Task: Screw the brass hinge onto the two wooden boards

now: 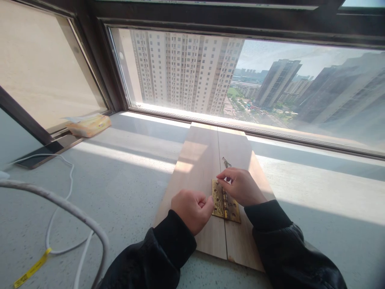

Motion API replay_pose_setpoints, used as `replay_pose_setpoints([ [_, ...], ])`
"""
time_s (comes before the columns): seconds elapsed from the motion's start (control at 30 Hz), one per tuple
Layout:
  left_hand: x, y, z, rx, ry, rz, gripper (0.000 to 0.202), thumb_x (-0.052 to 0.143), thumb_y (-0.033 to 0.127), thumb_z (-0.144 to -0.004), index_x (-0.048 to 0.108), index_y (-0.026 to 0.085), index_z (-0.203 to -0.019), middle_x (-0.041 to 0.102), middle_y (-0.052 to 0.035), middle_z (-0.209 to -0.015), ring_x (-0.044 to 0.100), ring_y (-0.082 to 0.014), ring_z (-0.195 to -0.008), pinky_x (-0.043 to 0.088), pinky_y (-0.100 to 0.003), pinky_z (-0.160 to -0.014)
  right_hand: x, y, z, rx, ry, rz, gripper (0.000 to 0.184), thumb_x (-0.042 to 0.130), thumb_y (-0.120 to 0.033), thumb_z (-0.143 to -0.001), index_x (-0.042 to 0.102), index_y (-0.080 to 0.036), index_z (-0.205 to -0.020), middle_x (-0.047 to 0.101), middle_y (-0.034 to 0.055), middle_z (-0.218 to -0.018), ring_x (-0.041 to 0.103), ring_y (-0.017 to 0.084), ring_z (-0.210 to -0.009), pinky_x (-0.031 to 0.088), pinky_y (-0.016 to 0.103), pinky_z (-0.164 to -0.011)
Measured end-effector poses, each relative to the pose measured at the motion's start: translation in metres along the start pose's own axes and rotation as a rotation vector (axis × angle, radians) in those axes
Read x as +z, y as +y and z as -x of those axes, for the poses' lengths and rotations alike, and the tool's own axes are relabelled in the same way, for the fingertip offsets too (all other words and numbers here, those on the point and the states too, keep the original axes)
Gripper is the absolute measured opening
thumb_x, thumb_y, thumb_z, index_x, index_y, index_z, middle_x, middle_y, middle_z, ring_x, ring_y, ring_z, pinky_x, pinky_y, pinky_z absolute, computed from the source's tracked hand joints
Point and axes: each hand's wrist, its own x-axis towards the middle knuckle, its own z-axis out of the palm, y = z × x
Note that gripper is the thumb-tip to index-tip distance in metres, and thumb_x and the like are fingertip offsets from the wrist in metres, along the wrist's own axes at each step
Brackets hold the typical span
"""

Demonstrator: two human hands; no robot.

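Two pale wooden boards (198,160) lie side by side on a grey sill, their seam running away from me. A brass hinge (225,204) lies flat across the seam near me. My left hand (192,208) is curled in a fist, its thumb pressing the hinge's left edge. My right hand (240,185) pinches its fingertips together at the hinge's top left corner; what they hold is too small to make out. A few small screws (226,162) lie on the right board just beyond the hinge.
A wide window with a dark frame (210,16) runs along the back of the sill. At the far left lie a tissue pack (88,125) and a phone (39,157) with a white cable (60,200). A thick grey cord (75,212) crosses the near left.
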Motion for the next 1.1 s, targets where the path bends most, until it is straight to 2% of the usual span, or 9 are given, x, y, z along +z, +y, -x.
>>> replay_pose_setpoints([
  [0.13,0.000,0.001,0.000,-0.003,-0.008,0.003,0.047,0.044,0.047,-0.075,0.033,0.015,-0.043,0.022,0.0039,-0.042,0.022,-0.0072,-0.042,0.014,-0.024,-0.045,-0.004,0.000,0.000,-0.027,-0.045,-0.019,0.020,0.051,-0.020,-0.077,0.071,-0.020,-0.082,0.068,0.0027,-0.079,0.060,0.015,-0.071,0.045,0.026,-0.066],
  [0.3,0.000,0.001,0.000,-0.015,-0.007,-0.001,0.047,0.045,0.046,-0.075,0.033,0.015,-0.043,0.022,0.0040,-0.042,0.022,-0.0069,-0.043,0.015,-0.024,-0.045,-0.006,0.000,0.000,0.021,-0.056,0.002,0.015,0.055,-0.025,-0.077,0.069,-0.019,-0.075,0.066,0.0017,-0.070,0.056,0.014,-0.062,0.042,0.026,-0.058],
  [0.47,0.000,0.001,0.000,-0.008,-0.013,0.000,0.046,0.045,0.046,-0.075,0.033,0.015,-0.043,0.022,0.0041,-0.041,0.022,-0.0070,-0.042,0.015,-0.025,-0.045,-0.002,-0.004,-0.001,0.008,-0.043,0.048,0.018,0.057,-0.029,-0.075,0.058,-0.019,-0.061,0.058,-0.0008,-0.062,0.050,0.012,-0.058,0.036,0.025,-0.056],
  [0.7,-0.001,0.000,0.000,0.003,-0.015,-0.013,0.046,0.045,0.046,-0.075,0.033,0.015,-0.043,0.022,0.0040,-0.042,0.021,-0.0073,-0.042,0.014,-0.025,-0.045,0.007,-0.003,-0.001,0.028,0.019,0.139,0.028,0.053,-0.033,-0.078,0.042,-0.019,-0.056,0.046,-0.0017,-0.057,0.039,0.012,-0.054,0.027,0.026,-0.052],
  [0.8,-0.002,0.000,0.000,-0.001,-0.017,-0.015,0.047,0.045,0.046,-0.075,0.033,0.015,-0.043,0.022,0.0041,-0.041,0.021,-0.0073,-0.042,0.015,-0.025,-0.045,0.006,-0.003,-0.001,0.054,0.031,0.150,0.030,0.055,-0.040,-0.077,0.045,-0.019,-0.058,0.047,-0.0012,-0.057,0.040,0.013,-0.054,0.027,0.027,-0.052],
  [0.9,-0.002,0.001,0.000,-0.006,-0.019,-0.015,0.047,0.045,0.046,-0.075,0.033,0.015,-0.043,0.023,0.0041,-0.041,0.022,-0.0072,-0.042,0.015,-0.025,-0.045,0.001,-0.003,-0.001,0.052,0.008,0.122,0.027,0.058,-0.045,-0.075,0.056,-0.019,-0.069,0.050,-0.0012,-0.059,0.043,0.013,-0.055,0.030,0.026,-0.052],
  [1.0,-0.002,0.001,0.000,-0.012,-0.026,-0.011,0.046,0.045,0.046,-0.075,0.034,0.015,-0.043,0.023,0.0042,-0.041,0.023,-0.0072,-0.042,0.015,-0.025,-0.045,-0.004,-0.002,0.000,0.009,-0.059,0.069,0.018,0.059,-0.038,-0.076,0.065,-0.021,-0.076,0.057,-0.0011,-0.065,0.049,0.012,-0.058,0.035,0.025,-0.056],
  [1.1,-0.002,0.002,0.000,-0.012,-0.028,-0.014,0.046,0.045,0.047,-0.075,0.033,0.015,-0.043,0.023,0.0041,-0.041,0.022,-0.0073,-0.043,0.015,-0.025,-0.045,-0.003,0.002,0.000,-0.017,-0.079,0.039,0.017,0.058,-0.032,-0.078,0.066,-0.021,-0.070,0.061,-0.0003,-0.067,0.052,0.012,-0.061,0.037,0.025,-0.058],
])
